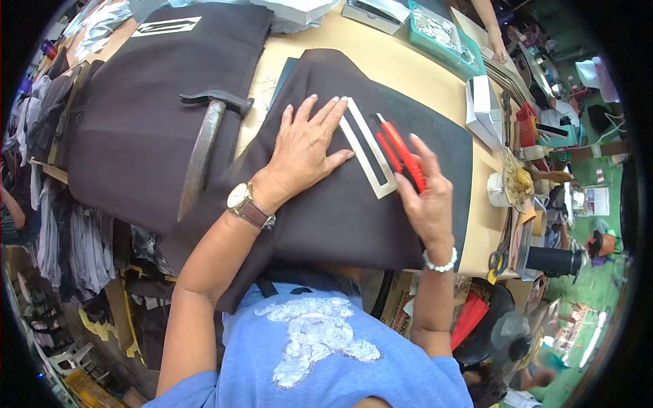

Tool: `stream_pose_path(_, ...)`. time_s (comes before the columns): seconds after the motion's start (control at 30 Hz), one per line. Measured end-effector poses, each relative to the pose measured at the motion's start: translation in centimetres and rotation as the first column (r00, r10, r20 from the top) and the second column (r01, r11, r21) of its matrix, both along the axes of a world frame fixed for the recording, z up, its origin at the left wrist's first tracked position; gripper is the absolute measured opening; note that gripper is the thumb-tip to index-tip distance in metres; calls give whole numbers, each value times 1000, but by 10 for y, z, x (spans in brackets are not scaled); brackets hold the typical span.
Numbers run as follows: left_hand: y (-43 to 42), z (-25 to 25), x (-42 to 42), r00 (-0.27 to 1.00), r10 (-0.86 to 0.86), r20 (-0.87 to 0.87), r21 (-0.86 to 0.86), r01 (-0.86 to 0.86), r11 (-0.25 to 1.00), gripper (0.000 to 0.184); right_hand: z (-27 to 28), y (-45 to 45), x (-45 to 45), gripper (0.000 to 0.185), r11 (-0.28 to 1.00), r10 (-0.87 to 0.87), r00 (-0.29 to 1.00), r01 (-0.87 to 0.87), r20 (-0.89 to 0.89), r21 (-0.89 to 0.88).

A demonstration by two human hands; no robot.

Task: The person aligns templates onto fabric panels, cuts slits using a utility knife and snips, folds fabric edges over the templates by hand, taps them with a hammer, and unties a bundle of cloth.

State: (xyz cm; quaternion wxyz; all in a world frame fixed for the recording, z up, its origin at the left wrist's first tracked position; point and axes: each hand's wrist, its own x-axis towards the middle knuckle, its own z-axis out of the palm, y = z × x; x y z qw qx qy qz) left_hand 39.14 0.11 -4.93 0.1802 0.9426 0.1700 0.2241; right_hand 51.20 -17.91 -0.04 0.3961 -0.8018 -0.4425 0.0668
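My left hand (304, 149) lies flat with fingers spread on the dark brown cloth (320, 228). Its fingertips reach the upper end of a pale rectangular frame template (374, 170) with a long slot, which rests slantwise on the cloth. To the right, my right hand (427, 200) grips a slim red tool (406, 158) between thumb and fingers. Two long red parts and a light tip show on it; its exact kind is unclear. The tool lies close to the template's right side, its tip pointing up and left.
A hammer (204, 153) lies on another dark cloth (122, 129) at left, with a second slotted template (166, 26) at its top. A teal tray (445, 41) of small pieces and a white box (483, 112) stand at right. Another person's hand (498, 47) shows at top right.
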Motion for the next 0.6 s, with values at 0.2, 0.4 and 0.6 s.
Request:
stream_pose_path(0.2,0,-7,1,1000,26,-4,-67,-26,997,86,-14,24,-7,49,993,115,987,-114,115,-15)
stream_pose_path(0.4,1,-8,1,1000,25,0,-79,-24,997,88,-18,27,-6,48,992,125,976,-124,176,-15)
stream_pose_path(0.6,0,-7,1,1000,29,-2,-72,-30,997,86,-17,27,-6,49,991,129,971,-121,204,-47)
